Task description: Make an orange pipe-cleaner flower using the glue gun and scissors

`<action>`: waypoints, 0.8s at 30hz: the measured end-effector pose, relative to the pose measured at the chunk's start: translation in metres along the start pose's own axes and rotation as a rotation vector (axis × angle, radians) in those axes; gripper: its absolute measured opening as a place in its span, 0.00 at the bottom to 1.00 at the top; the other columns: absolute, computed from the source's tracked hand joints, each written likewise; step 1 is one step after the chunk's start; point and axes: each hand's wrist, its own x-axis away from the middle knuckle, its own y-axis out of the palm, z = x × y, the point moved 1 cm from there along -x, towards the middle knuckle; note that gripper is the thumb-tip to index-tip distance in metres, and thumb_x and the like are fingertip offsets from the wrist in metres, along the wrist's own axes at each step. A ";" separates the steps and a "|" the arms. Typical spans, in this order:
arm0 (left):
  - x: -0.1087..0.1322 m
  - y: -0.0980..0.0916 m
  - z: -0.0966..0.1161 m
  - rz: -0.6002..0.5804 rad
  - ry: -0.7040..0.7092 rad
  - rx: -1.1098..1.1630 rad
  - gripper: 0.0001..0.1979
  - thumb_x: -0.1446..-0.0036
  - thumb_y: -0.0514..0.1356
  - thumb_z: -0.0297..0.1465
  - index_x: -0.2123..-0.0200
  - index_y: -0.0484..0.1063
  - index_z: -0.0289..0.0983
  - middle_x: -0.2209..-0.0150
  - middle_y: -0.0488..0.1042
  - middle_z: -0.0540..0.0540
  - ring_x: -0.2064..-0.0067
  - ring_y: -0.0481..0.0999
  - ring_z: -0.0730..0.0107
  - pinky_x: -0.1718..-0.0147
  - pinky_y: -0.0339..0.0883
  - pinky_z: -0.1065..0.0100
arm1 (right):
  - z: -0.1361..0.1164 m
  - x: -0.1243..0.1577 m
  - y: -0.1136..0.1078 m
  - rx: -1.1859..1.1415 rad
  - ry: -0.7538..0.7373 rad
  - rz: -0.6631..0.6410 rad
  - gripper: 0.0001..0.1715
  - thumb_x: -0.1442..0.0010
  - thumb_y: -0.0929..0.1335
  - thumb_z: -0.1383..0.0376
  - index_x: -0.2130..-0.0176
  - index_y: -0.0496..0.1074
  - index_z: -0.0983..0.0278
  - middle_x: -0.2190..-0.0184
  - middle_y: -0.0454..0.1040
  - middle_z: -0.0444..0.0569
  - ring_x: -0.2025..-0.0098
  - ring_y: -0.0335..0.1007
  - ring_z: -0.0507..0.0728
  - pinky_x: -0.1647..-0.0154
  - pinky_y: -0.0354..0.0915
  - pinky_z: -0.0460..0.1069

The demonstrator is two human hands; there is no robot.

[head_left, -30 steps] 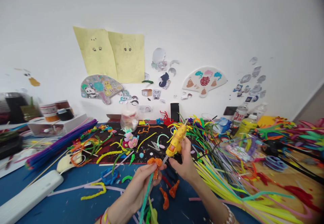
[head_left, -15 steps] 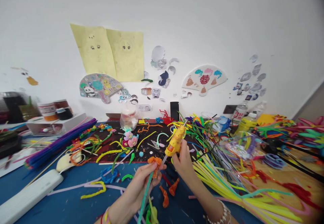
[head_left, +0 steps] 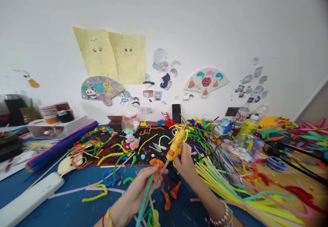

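A: Left to right?
B: Blue mat (head_left: 64,203) on worktop (head_left: 287,182), then left grip (head_left: 142,194) clenched round green chenille stem (head_left: 146,192), orange fuzzy curl (head_left: 156,165) at its top, held above mat.
A: Right grip?
B: Clenched on yellow glue gun (head_left: 176,145), nozzle (head_left: 165,164) just beside orange fuzzy curl. Further right, yellow chenille stems (head_left: 230,189) in loose bundle.

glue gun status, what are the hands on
Right hand gripping yellow hot glue gun, tip by orange pipe-cleaner piece. Left hand holding green pipe-cleaner stem. Loose orange pieces below on blue mat.
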 end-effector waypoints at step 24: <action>0.000 0.001 0.001 0.081 -0.035 0.003 0.05 0.52 0.63 0.29 0.73 0.76 0.31 0.71 0.76 0.45 0.74 0.72 0.74 0.73 0.64 0.74 | -0.005 -0.002 -0.003 0.118 -0.099 -0.003 0.16 0.44 0.59 0.71 0.54 0.57 0.65 0.63 0.64 0.53 0.58 0.59 0.61 0.54 0.58 0.60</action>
